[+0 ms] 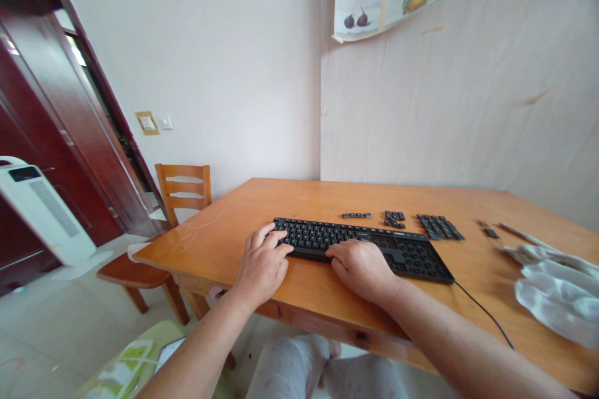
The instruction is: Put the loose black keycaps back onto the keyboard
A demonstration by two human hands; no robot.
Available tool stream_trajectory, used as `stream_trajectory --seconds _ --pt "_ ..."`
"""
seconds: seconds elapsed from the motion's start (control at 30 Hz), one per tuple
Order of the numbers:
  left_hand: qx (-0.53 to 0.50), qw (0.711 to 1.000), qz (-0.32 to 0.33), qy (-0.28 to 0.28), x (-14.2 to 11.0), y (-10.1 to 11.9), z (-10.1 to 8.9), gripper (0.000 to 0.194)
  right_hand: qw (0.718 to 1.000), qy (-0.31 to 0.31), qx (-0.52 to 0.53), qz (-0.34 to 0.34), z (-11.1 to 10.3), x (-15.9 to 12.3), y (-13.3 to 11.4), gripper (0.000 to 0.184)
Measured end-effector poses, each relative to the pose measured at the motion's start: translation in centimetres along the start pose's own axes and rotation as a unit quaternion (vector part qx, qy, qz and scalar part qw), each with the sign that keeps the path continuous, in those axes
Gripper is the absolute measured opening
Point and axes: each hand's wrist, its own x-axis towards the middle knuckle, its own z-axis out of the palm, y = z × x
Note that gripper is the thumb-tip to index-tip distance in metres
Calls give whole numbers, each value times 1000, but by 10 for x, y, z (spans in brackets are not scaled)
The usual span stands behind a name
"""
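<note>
A black keyboard (322,238) lies on the wooden table, its letter keys in place on the left. Bare key sockets (416,252) show at its right end. My left hand (262,263) holds the keyboard's left end, fingers bent over the keys and thumb at the front edge. Curled closed, my right hand (364,267) touches the front edge near the middle; its fingertips are partly hidden, so what they pinch cannot be made out. Behind the keyboard lie loose keycaps in groups: a short row (356,216), a small cluster (394,219) and a larger block (440,227).
The keyboard cable (486,317) runs off to the right over the wooden table (299,196). A clear plastic tray (556,302), a slim stick (519,234) and a small dark item (490,232) sit at the right. A wooden chair (186,187) stands beyond the table's left side.
</note>
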Motion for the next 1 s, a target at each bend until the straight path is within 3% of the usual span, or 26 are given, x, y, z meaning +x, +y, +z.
stream_trajectory --seconds 0.2,0.47,1.0 --pt "5 1000 -8 25 0 2 -3 37 1000 21 10 6 -2 0 1 31" --pt "1 1000 -2 3 0 2 -2 30 1000 -12 -3 -4 1 0 0 30" --pt "-4 1000 -2 16 0 3 -3 34 1000 9 11 -15 1 -1 1 30"
